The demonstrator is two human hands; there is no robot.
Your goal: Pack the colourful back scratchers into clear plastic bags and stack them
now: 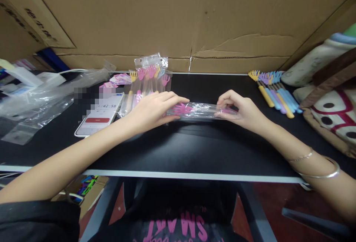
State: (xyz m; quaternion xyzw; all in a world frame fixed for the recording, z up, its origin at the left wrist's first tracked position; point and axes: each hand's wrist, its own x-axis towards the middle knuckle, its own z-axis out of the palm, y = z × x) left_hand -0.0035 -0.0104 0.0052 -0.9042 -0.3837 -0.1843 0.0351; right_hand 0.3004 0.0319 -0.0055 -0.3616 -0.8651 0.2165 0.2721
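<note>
A pink hand-shaped back scratcher point(182, 108) lies level inside a clear plastic bag point(204, 109), held just above the black tabletop. My left hand point(158, 110) is closed on the bag at the scratcher's claw end. At the other end, my right hand point(236, 108) pinches the bag around the pink handle, most of which its fingers hide. Behind my left hand, several bagged back scratchers point(151, 73) with pink, yellow and blue claws lie side by side. Unbagged back scratchers point(275, 91) in yellow, purple and blue form a pile to the right.
A phone point(98, 117) showing a timer lies left on the black table point(183, 147). Clear plastic bags point(55, 101) spread further left, near pink printed cards point(119, 79). Cardboard point(178, 15) walls the back. A bottle point(311, 58) and a patterned bag point(333, 112) stand at right.
</note>
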